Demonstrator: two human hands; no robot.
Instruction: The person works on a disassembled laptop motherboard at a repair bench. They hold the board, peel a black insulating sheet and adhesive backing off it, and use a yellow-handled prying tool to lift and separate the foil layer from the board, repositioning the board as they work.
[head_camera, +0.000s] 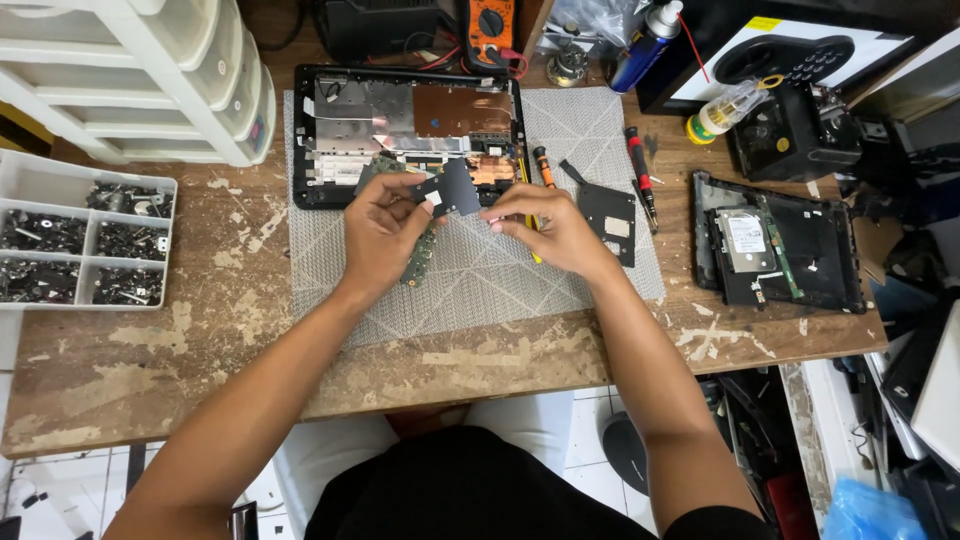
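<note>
Black sheet piece, thin and flat with a notched outline: held above the grey patterned mat, just in front of the opened laptop chassis, between both hands.
Left hand: fingers closed on the left edge of the black sheet piece; the same hand also clasps a narrow green circuit board that sticks out below the palm.
Right hand: fingertips pinching the right edge of the black sheet piece.
Opened laptop chassis: far part of the mat, metal shielding and copper parts exposed.
Yellow-handled tool: on the mat, partly hidden under the right hand.
Orange-handled screwdriver and red-handled screwdriver: right of the chassis, lying apart from each other.
Black cover plate: on the mat's right part, between the two screwdrivers.
Second black casing with a hard drive: right side of the worn wooden table.
Compartment tray of screws: left side of the table.
White drawer unit: far left.
Orange multimeter, blue spray can: far edge.
</note>
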